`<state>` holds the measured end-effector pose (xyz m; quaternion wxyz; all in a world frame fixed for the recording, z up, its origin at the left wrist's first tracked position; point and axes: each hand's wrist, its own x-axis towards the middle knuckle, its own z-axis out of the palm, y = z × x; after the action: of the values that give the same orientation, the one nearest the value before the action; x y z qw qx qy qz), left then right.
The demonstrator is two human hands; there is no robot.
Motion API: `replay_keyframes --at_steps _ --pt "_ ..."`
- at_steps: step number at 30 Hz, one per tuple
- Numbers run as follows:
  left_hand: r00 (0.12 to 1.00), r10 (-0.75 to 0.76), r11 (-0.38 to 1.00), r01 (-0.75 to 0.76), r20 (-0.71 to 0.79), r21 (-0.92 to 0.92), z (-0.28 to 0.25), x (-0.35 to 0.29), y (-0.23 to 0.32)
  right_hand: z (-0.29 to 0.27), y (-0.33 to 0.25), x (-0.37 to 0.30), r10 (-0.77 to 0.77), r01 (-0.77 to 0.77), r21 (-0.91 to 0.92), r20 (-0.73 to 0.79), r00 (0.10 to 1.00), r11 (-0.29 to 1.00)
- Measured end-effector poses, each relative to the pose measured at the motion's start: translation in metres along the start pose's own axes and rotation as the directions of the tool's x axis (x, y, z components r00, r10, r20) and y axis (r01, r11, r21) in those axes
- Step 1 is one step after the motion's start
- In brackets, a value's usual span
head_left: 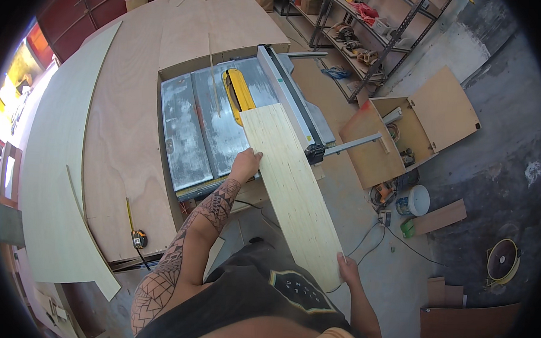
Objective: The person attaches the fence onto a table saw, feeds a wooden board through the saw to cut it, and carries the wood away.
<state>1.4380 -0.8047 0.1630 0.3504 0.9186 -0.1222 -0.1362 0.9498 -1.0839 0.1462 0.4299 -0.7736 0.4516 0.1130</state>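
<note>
A long pale plywood board (pixel 297 182) lies with its far end on the metal table saw (pixel 184 129), next to the fence (pixel 285 97). Its near end reaches past the saw's front edge toward my body. My left hand (pixel 246 165) grips the board's left edge near the front of the saw, thumb on top. At the near right corner, my right hand (pixel 347 269) holds the board, its fingers partly hidden beneath. The board's far end lies beside the yellow throat plate (pixel 237 92); whether a blade stands there I cannot make out. A thin wood strip (pixel 214 76) lies across the saw top.
Around the saw is a large plywood worktable (pixel 127 132) with a tape measure (pixel 139 239) and a long thin sheet (pixel 60 154). To the right stand an open wooden cabinet (pixel 374 137), a white bucket (pixel 414 200) and metal shelves (pixel 348 45). Cables (pixel 373 246) run over the floor.
</note>
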Motion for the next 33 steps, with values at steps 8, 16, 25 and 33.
replay_keyframes --at_steps 8,16,25,33 --pt "1.000 -0.009 0.999 0.009 0.002 -0.035 0.002 0.002 0.002 -0.009 -0.021 -0.008 0.043 -0.048 -0.193 -0.034 0.999 0.980" --pt "0.997 -0.069 0.994 0.065 -0.044 -0.085 -0.004 0.012 0.005 -0.002 -0.024 0.006 -0.004 -0.001 -0.134 -0.032 0.999 0.991" --pt "0.991 -0.127 0.981 0.117 -0.053 -0.156 -0.010 0.022 0.005 0.001 -0.039 0.019 0.012 -0.011 -0.094 0.005 1.000 0.996" --pt "0.979 -0.170 0.968 0.145 -0.112 -0.203 -0.007 0.032 0.000 -0.002 -0.043 0.031 0.026 -0.019 -0.107 0.068 0.997 0.994"
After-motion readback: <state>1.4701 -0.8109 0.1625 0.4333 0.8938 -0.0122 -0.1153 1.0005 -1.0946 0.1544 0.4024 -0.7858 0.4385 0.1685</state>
